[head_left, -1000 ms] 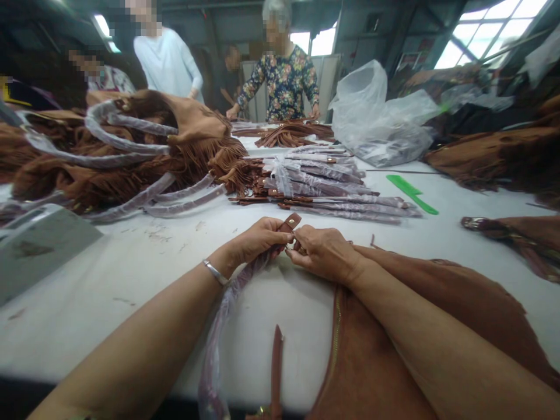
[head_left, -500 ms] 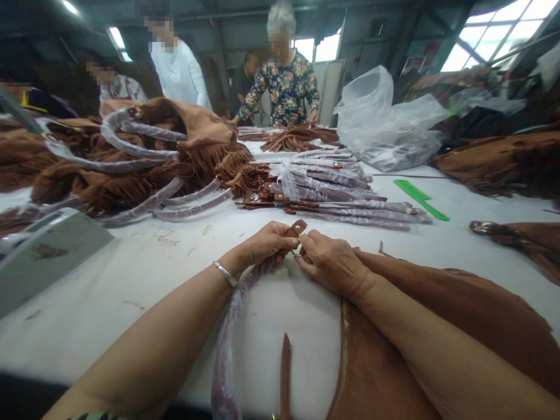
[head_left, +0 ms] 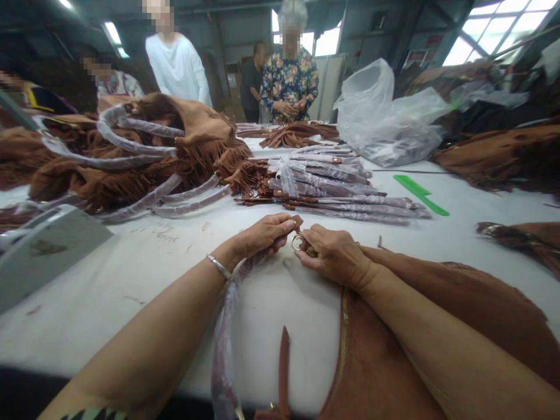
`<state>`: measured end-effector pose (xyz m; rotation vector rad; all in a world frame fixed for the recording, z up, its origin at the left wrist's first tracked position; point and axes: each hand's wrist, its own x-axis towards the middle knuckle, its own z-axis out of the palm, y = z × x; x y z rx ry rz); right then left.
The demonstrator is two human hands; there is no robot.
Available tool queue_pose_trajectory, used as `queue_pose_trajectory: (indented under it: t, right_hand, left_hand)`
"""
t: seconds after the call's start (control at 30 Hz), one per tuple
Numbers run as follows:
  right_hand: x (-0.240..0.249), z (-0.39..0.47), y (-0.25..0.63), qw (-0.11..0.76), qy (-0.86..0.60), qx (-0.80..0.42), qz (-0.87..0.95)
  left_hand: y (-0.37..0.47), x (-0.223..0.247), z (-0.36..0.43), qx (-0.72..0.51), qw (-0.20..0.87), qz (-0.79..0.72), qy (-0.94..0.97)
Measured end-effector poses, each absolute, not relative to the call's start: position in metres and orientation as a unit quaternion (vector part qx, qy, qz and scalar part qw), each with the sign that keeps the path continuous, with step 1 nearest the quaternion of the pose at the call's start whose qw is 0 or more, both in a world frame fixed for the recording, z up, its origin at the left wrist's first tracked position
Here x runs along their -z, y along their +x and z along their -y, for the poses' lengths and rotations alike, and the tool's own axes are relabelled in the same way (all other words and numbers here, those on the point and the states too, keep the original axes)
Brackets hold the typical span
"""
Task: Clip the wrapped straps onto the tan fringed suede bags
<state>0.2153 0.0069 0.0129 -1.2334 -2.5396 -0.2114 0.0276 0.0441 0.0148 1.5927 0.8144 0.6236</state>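
My left hand (head_left: 269, 233) is closed on the tab end of a plastic-wrapped bag handle (head_left: 226, 344), which curves down toward the table's near edge. The brown leather tab shows past the fingertips. Just to its right, my right hand (head_left: 335, 254) pinches a metal ring (head_left: 296, 241) at the top corner of a brown bag (head_left: 385, 361). The tab's end and the ring are close together; whether they touch I cannot tell. A gold zipper runs along the bag's edge. Between my forearms lies a narrow brown strap (head_left: 284, 367).
Plastic-wrapped handles (head_left: 324, 181) lie bundled ahead, with a green comb (head_left: 420, 194) to their right. Fringed brown bags (head_left: 188, 146) pile up at left, behind a grey panel (head_left: 48, 256). A clear plastic bag (head_left: 389, 122) stands further back. Several people stand across the table.
My hands have drawn slightly apart, so the metal ring shows more fully beside the tab. Across the table, the person in the floral top has brought both hands together.
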Motion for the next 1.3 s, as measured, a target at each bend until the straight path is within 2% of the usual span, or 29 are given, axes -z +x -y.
queue_pose_trajectory:
  t: [0.23, 0.43, 1.3]
  right_hand:
    - [-0.013, -0.006, 0.216, 0.166, -0.386, 0.058, 0.906]
    - [-0.016, -0.004, 0.215, 0.138, -0.366, 0.047, 0.919]
    - [-0.020, 0.003, 0.205, 0.069, -0.290, 0.037, 0.954]
  left_hand:
    - [0.005, -0.025, -0.049, -0.152, 0.598, -0.338, 0.711]
    - [0.000, -0.025, -0.054, -0.145, 0.577, -0.344, 0.726]
    - [-0.008, -0.033, -0.060, -0.027, 0.621, -0.331, 0.710]
